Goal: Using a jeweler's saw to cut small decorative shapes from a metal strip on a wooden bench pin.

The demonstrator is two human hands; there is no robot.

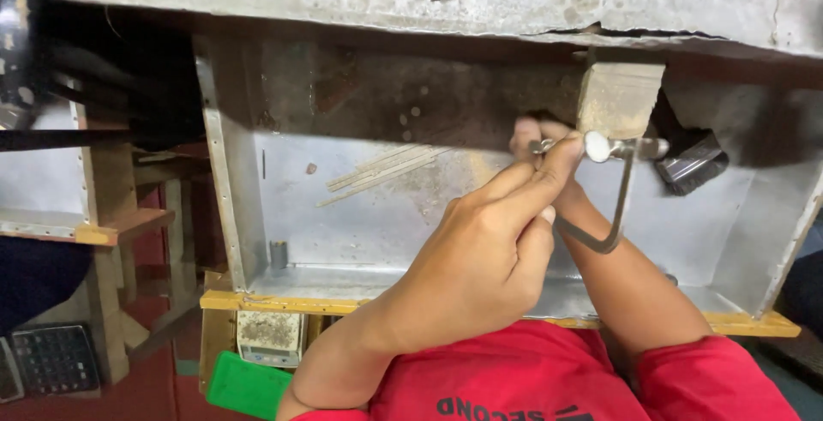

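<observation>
Saw frame: your jeweller's saw frame [619,188] hangs just beyond your fingertips, its top bar level and pointing right, its back dropping down and hooking back left toward your wrist.
Left hand: your left hand [489,249] lies over the middle of the view, fingers [549,168] pressed together and pinching the frame's left end beside the round clamp screw [595,147].
Right hand: your right hand [530,136] sits mostly behind the left, up against the wooden peg [619,97]; only fingertips show, so you cannot tell whether they are curled on something.
Nearer hand: the left is in touch with the frame; the right forearm passes beneath it.
Long axis: top bar left to right, along the table [686,1] edge.
Peg: directly above the frame, jutting from under the table.
Tray: the metal catch tray [360,215] spreads below both hands, thin metal strips [381,172] lying well to your left.
Brush: a dark brush [693,164] rests just right of the frame.
</observation>
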